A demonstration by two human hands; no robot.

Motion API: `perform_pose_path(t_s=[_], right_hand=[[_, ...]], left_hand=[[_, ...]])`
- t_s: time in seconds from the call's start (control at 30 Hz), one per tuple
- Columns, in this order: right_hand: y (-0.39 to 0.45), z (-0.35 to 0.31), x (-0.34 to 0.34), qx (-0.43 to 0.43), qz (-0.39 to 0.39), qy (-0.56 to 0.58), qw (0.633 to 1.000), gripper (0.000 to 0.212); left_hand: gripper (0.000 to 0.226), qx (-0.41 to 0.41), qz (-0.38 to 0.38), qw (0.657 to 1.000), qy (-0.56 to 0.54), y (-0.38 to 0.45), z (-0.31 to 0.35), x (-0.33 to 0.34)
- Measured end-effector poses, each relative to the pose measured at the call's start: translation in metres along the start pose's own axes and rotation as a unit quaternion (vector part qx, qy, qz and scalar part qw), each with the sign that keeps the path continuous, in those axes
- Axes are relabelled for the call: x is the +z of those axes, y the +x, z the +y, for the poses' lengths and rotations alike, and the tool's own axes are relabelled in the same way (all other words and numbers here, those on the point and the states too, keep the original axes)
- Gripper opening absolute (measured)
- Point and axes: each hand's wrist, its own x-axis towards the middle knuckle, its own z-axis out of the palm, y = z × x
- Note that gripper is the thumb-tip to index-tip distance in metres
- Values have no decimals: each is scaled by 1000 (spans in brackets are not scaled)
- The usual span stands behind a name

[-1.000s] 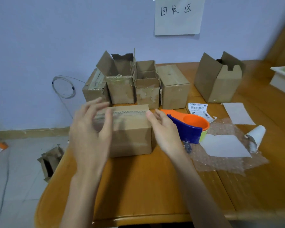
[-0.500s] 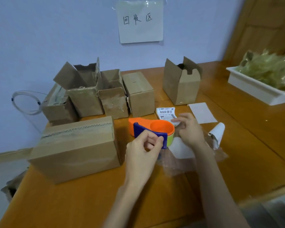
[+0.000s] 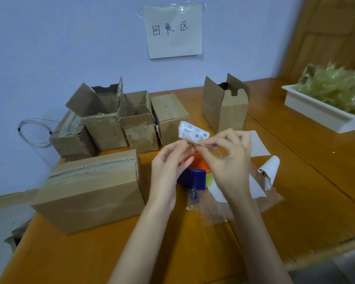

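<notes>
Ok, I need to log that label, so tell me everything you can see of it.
The label is a small white paper slip with dark printed blocks, too blurred to read. It is held in the air above the tape dispenser, tilted and slightly bent. The left hand and the right hand pinch its lower edge.

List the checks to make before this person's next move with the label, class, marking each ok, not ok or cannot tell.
1. Both the left hand and the right hand pinch the label: ok.
2. Backing peeled off the label: cannot tell.
3. The big box is taped shut: ok.
4. The big box stands beside the left hand, likely reachable: ok.
5. The tape dispenser lies under the hands, possibly in the way: not ok.
</notes>
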Motion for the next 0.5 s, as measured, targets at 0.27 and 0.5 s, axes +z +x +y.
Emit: perform_pose_path(t_s=[0.27, 0.5], right_hand=[[-15, -23, 4, 88, -147, 154, 973, 16], [-16, -26, 4, 204, -167, 278, 924, 10]], left_hand=[[25, 45, 45, 998, 21, -7, -1, -11], [19, 58, 37, 997, 38, -11, -2, -17]])
